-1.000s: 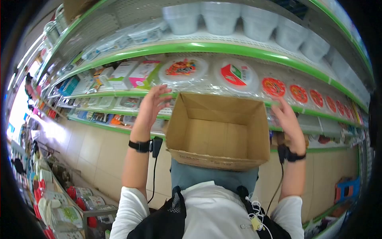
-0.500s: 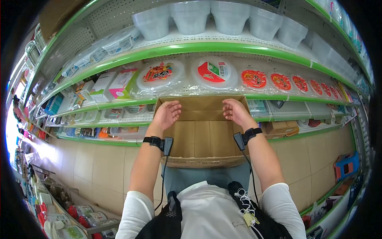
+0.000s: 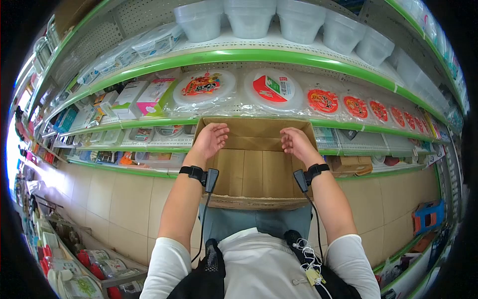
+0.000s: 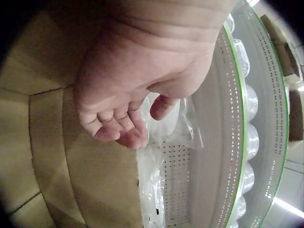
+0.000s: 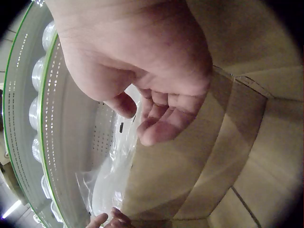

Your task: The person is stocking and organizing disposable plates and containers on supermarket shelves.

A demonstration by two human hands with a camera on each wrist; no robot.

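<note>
An open-topped cardboard box (image 3: 252,202) sits in front of the person's body, over the legs and close to the shelf edge. Above the box's left side, my left hand (image 3: 211,141) hovers with palm turned inward and fingers loosely bent, holding nothing. Across from it, the right hand (image 3: 299,144) is held in much the same way over the right side, nothing in its grasp. In the left wrist view the fingers (image 4: 130,135) overlap the box's far wall. The right wrist view shows the curled fingertips (image 5: 154,133) near that wall's upper edge.
Green-edged shelves (image 3: 234,57) span the front. On the middle shelf lie round wrapped lids (image 3: 274,89) with red labels and a pink-and-white box (image 3: 155,97). Clear plastic tubs (image 3: 249,19) stand above. A blue-orange stool (image 3: 428,217) is on the right floor.
Both hands have moved inward, from wide apart outside the box's two sides to over its opening. The head view has shifted right; during the last half second the hands have hardly moved.
</note>
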